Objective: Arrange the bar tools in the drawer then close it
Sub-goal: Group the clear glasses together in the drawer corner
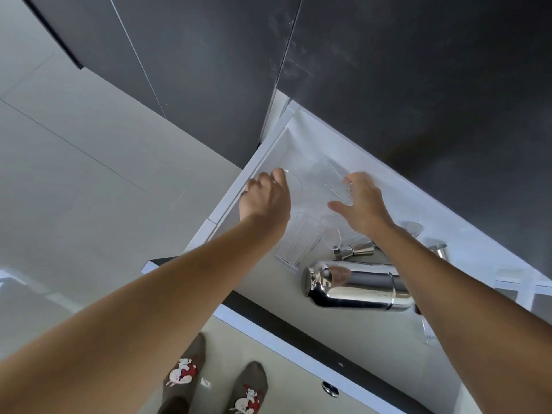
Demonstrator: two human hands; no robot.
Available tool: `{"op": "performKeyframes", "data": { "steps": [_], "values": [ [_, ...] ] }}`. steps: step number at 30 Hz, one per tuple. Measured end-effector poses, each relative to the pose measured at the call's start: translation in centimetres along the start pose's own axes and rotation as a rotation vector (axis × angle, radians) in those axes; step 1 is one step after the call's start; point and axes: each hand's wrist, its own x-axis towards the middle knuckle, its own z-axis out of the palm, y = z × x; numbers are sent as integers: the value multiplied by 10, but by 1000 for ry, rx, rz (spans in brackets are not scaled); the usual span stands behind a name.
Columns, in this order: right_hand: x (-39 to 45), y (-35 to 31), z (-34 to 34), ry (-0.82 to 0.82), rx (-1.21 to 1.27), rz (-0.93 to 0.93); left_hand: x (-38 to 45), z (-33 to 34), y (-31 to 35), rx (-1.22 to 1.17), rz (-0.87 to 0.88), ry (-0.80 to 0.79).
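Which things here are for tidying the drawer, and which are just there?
For the job:
- open white drawer
- shiny steel cocktail shaker
- small steel double-ended jigger
- clear ribbed glasses
- left hand, right hand

Just there:
- dark cabinet fronts
- pale floor
- patterned grey socks

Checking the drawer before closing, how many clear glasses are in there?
3, maybe more hidden: one glass at the left hand, one ribbed glass by the right hand, one ribbed glass between the forearms.

White drawer (263, 162) open: shaker (358, 286), jigger (354, 250), clear glasses (298, 243) lying inside.
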Motion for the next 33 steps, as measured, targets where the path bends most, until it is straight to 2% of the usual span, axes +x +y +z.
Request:
{"op": "performKeyframes", "data": {
  "steps": [10,21,27,33],
  "values": [
    [-12,-8,-15,126,-3,-71,28,-15,17,110,156,214],
    [-1,-20,-9,204,-57,-155,60,-21,22,-1,270,242],
    [2,-25,-3,278,12,-167,64,-22,20,-61,323,280],
    [-3,-18,2,287,251,-157,61,-19,22,-159,333,278]
  ]
}}
